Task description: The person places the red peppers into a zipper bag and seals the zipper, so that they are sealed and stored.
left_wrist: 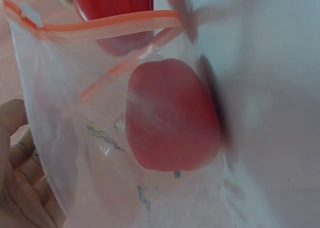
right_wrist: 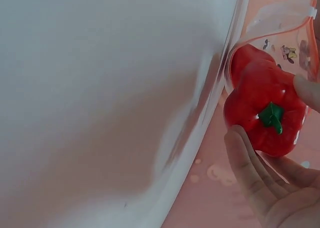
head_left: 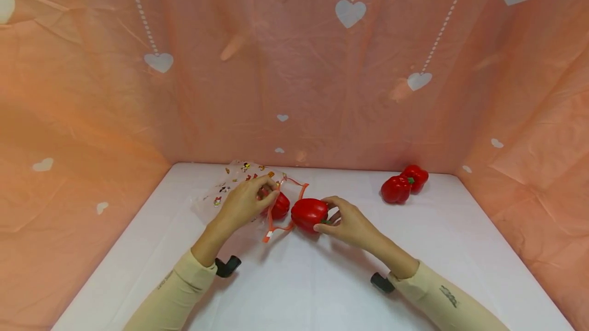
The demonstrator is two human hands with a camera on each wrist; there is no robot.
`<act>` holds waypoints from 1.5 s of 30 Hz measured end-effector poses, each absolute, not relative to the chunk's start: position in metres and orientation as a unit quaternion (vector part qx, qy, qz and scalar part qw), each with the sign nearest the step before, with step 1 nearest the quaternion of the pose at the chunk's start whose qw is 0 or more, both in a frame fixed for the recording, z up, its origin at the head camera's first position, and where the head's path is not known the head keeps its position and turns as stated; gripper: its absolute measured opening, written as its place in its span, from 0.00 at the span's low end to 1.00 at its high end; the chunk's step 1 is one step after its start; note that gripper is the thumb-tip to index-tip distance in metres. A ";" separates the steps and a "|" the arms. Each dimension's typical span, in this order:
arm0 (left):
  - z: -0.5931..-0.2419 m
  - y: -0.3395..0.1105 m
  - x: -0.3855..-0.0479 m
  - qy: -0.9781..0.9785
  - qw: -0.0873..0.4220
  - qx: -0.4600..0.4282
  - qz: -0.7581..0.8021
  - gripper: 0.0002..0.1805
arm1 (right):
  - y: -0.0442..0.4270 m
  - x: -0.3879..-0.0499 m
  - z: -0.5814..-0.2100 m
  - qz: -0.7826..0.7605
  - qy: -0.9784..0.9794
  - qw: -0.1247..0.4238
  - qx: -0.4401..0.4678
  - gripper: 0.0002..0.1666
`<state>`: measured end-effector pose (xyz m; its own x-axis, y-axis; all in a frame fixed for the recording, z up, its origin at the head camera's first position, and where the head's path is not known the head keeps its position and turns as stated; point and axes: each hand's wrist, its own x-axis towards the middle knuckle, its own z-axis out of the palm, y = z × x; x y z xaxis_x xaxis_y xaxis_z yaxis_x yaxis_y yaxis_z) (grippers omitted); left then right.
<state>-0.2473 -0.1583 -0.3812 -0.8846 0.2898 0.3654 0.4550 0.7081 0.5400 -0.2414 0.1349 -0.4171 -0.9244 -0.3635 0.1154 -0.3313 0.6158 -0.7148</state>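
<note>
A clear zip bag [head_left: 220, 199] with cartoon prints and an orange zip edge lies on the white table, its mouth spread toward the right. My left hand [head_left: 248, 202] pinches the bag's upper edge. Inside the bag is one red bell pepper [left_wrist: 172, 115], seen through the plastic in the left wrist view. My right hand [head_left: 353, 224] grips a second red bell pepper [head_left: 309, 213] near its green stem, with thumb and fingers on either side. In the right wrist view this pepper's far end is at the bag's opening.
Two more red bell peppers [head_left: 397, 189] sit together at the table's back right. The white table [head_left: 294, 290] is enclosed by peach curtains [head_left: 294, 65] with white hearts. Black wrist devices [head_left: 382, 282] stick out by both sleeves.
</note>
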 end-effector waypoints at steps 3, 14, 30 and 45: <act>-0.381 -0.157 -0.247 -0.915 0.127 -0.203 -0.323 0.05 | 0.129 -0.243 -0.419 -0.397 0.897 0.022 -0.195 0.39; -0.380 -0.156 -0.246 -0.910 0.134 -0.213 -0.329 0.04 | 0.112 -0.246 -0.421 -0.410 0.888 0.025 -0.208 0.38; -0.379 -0.156 -0.245 -0.914 0.133 -0.209 -0.321 0.05 | 0.090 -0.253 -0.421 -0.442 0.874 0.038 -0.197 0.39; -0.377 -0.158 -0.243 -0.915 0.132 -0.206 -0.322 0.04 | 0.069 -0.264 -0.424 -0.495 0.851 0.035 -0.172 0.39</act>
<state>-0.2429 -0.1576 -0.3775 -0.8802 0.2924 0.3739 0.4621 0.7079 0.5341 -0.2638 0.0691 -0.4236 -0.9386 -0.3270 0.1103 -0.2578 0.4517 -0.8541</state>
